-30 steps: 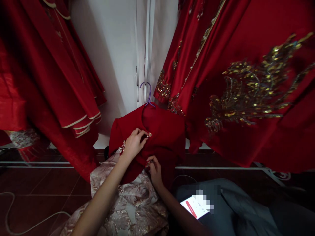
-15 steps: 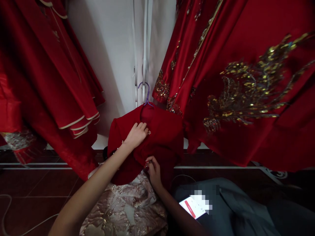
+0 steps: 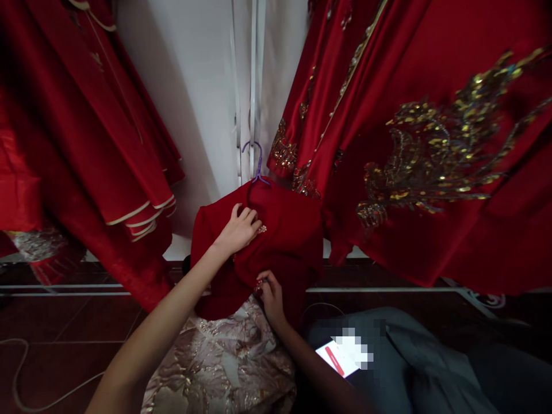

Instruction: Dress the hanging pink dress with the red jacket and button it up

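Note:
A red garment (image 3: 297,236) hangs from a purple hanger (image 3: 259,161) in front of me. Across its upper front lies my left hand (image 3: 241,230), fingers bent over the cloth beside a small beaded ornament (image 3: 261,229). Lower down, my right hand (image 3: 271,293) pinches the garment's edge around another beaded piece (image 3: 259,284), partly hidden by the fingertips. Pale, shiny patterned fabric (image 3: 224,362) spreads beneath the garment, under both forearms.
Red garments with cream piping (image 3: 129,144) hang at left. On the right hangs red cloth with gold sequin embroidery (image 3: 448,149). A white metal rack post (image 3: 254,75) stands behind. A lit phone (image 3: 336,359) rests on grey-blue cloth. White cable (image 3: 21,379) lies on the floor.
My left hand has shifted slightly up and left, and its fingers sit a little further apart. The cloth under it has moved a bit. My right hand keeps its pinch nearly in place.

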A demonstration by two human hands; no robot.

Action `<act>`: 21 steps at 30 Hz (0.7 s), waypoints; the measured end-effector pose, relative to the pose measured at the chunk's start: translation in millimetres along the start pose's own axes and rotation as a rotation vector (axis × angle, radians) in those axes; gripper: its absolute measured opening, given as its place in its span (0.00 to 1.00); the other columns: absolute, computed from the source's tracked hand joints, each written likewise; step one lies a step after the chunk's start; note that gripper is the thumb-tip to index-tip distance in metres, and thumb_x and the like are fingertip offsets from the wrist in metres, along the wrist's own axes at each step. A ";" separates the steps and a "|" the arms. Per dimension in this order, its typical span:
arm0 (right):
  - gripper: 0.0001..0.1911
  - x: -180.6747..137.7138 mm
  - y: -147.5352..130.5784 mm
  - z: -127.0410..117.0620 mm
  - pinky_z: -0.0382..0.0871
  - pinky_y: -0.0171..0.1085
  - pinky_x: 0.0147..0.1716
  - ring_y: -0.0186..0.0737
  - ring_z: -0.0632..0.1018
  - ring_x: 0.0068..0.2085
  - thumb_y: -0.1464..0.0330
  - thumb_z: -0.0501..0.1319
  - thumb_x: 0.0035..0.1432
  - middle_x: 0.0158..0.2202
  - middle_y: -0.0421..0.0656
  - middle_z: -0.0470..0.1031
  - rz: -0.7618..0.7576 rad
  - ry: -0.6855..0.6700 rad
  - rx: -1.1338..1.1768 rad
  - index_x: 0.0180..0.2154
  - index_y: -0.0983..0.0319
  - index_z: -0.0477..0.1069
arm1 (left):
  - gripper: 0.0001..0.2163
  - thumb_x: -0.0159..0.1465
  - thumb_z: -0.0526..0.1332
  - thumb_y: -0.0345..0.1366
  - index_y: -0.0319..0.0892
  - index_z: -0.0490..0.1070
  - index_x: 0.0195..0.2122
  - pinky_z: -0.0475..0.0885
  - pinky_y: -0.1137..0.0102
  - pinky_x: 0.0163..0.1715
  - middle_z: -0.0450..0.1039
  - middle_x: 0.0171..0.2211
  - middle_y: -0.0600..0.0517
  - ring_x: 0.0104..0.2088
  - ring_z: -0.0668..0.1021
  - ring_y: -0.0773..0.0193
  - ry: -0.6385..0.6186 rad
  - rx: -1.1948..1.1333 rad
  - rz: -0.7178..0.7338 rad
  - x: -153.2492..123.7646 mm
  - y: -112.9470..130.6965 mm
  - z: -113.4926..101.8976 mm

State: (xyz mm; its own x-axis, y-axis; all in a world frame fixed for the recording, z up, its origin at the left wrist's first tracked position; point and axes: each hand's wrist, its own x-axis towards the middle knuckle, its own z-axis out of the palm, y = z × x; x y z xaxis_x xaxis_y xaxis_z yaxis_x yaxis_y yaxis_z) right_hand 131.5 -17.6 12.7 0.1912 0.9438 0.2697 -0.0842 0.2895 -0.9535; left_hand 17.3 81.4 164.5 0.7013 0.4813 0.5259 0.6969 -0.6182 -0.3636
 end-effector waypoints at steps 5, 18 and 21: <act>0.04 0.3 2.7 0.0 0.57 0.31 0.25 0.32 0.64 0.25 0.71 0.51 0.49 0.22 0.35 0.61 -0.012 -0.002 -0.010 0.29 0.61 0.64 | 0.09 0.63 0.53 0.37 0.40 0.70 0.36 0.51 0.49 0.56 0.67 0.41 0.45 0.44 0.68 0.56 -0.018 -0.037 0.022 0.5 -0.3 3.7; 0.05 -3.8 2.5 -0.2 0.59 0.32 0.25 0.33 0.65 0.25 0.70 0.51 0.52 0.23 0.36 0.61 -0.034 -0.002 -0.062 0.30 0.61 0.64 | 0.08 0.65 0.48 0.32 0.42 0.66 0.34 0.40 0.48 0.60 0.69 0.28 0.53 0.37 0.71 0.64 0.016 -0.334 0.001 -4.7 -1.2 -6.1; 0.06 -3.1 -6.1 -2.1 0.62 0.35 0.31 0.36 0.67 0.31 0.70 0.51 0.53 0.31 0.40 0.64 -0.216 0.144 -0.156 0.32 0.61 0.66 | 0.09 0.65 0.47 0.32 0.42 0.66 0.34 0.40 0.49 0.59 0.69 0.28 0.54 0.36 0.71 0.65 0.035 -0.331 -0.019 -7.3 -0.1 -6.9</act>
State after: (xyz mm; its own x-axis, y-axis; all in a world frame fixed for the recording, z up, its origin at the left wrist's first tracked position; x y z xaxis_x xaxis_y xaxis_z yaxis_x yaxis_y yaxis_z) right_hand 133.5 -22.7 17.3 0.3264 0.8271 0.4576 0.1225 0.4430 -0.8881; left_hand 11.0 73.7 166.1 0.6789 0.4769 0.5582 0.6196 -0.7801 -0.0871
